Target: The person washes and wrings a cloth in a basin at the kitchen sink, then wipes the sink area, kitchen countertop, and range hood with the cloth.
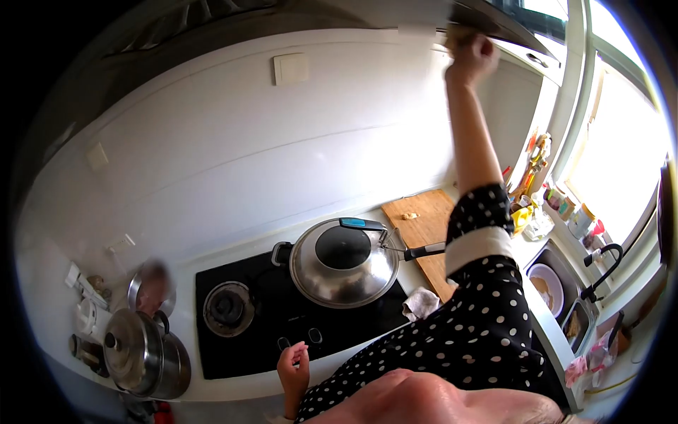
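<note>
My right hand (474, 62) is raised high at the upper right, against the underside of the range hood (494, 25). Its fingers are closed around a blurred, yellowish-beige thing whose kind I cannot make out. Low in the view, my left hand (293, 366) hovers by the front edge of the black glass cooktop (244, 346), near the knobs. Its fingers are loosely curled with nothing visible in them. A lidded steel wok (307, 265) covers the right burner, its long handle pointing right. The left burner (228, 309) is uncovered.
A wooden cutting board (429, 215) with a small pale piece on it lies right of the wok. Beside it is a crumpled grey cloth (421, 304). A steel pot (134, 350) stands at the left. At the right are a sink with a white basin (561, 275) and a black faucet (613, 249).
</note>
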Motion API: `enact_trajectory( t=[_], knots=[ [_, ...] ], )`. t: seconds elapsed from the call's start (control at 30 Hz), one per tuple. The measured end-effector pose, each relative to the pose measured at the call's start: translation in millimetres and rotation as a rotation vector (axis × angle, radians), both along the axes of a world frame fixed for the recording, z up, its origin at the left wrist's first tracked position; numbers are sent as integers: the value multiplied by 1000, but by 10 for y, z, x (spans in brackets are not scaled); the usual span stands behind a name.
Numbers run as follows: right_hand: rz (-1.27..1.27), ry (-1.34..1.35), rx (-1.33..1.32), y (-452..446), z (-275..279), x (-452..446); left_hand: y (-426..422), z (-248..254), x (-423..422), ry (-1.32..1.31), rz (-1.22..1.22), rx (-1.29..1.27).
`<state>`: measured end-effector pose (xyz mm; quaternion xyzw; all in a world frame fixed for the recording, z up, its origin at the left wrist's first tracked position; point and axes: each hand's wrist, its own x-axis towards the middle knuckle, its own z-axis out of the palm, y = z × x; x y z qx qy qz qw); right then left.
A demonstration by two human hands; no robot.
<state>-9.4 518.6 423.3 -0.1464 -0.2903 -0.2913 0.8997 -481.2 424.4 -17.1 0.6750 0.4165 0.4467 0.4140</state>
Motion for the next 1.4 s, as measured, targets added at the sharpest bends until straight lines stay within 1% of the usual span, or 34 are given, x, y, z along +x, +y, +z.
enact_trajectory(
  t=[0.03,0.07,0.1,0.13,0.2,0.3,0.33,0.37,0.4,0.47,0.5,0.53,0.57,0.6,0.63,0.67,0.73,0.8,0.83,0.9,0.93,1.0,1.07,1.1,1.17,1.2,1.23,1.27,1.3,1.33,1.4],
  knots=[
    [51,-23,20,-209,-27,-63,-15,32,-4,15,11,3],
    [-41,-85,98,-341,-19,57,-34,53,-11,32,19,3],
    [-25,-92,190,-529,-13,-195,-42,55,-3,39,25,14],
    [-76,-59,95,-609,-20,-210,-46,53,2,47,28,25],
    [-135,-57,174,-476,-13,-219,-52,56,10,52,38,40],
    [-14,-43,158,-198,-27,-249,-53,97,55,42,57,44],
    [-12,-1,127,-41,-32,-132,-47,105,69,48,64,45],
    [11,11,12,211,-42,107,-42,103,80,54,67,48],
    [33,26,-101,297,-48,115,-39,79,85,40,60,47],
    [-34,85,-129,341,-92,137,-47,33,91,10,56,42],
    [-23,86,-65,266,-87,163,-74,45,80,19,59,33],
    [-11,33,62,154,-75,202,-88,73,88,21,74,27],
    [32,-88,101,62,-85,372,-99,94,98,20,100,19],
    [76,-77,197,-149,-63,234,-101,102,91,23,104,27],
    [-32,-8,193,-327,-30,100,-103,106,70,30,113,31],
    [-85,-52,219,-367,-25,120,-103,114,52,36,123,36],
    [-509,78,108,-272,-15,143,-88,140,41,68,143,64],
    [-560,25,137,85,17,384,-71,212,65,88,170,83],
    [-235,-152,161,265,19,304,-59,260,78,94,185,91],
    [2,-273,-195,952,-82,1138,-86,266,91,75,199,93],
    [101,-68,-397,1125,-173,1005,-82,267,92,55,199,92],
    [393,6,-376,1309,-297,491,-55,305,-43,52,186,104],
    [472,-84,-437,1475,-432,-99,-51,319,-207,64,156,115],
    [594,-122,-549,1550,-459,-457,-38,364,-328,118,170,130],
    [827,-197,-751,1695,-467,-1155,26,344,-597,111,214,104],
    [949,-178,-747,1909,-485,-1357,49,322,-761,107,230,91],
    [1050,-151,-766,1898,-442,-1731,103,322,-921,110,235,97],
    [1111,-165,-798,1973,-392,-1974,151,322,-1063,110,240,103],
    [1140,-276,-828,2032,-347,-2179,178,307,-1225,110,246,105],
    [1097,-300,-789,2029,-318,-2447,206,286,-1395,110,254,119],
    [872,-341,-813,2353,-264,-2669,259,207,-1665,94,274,146]
  ],
)
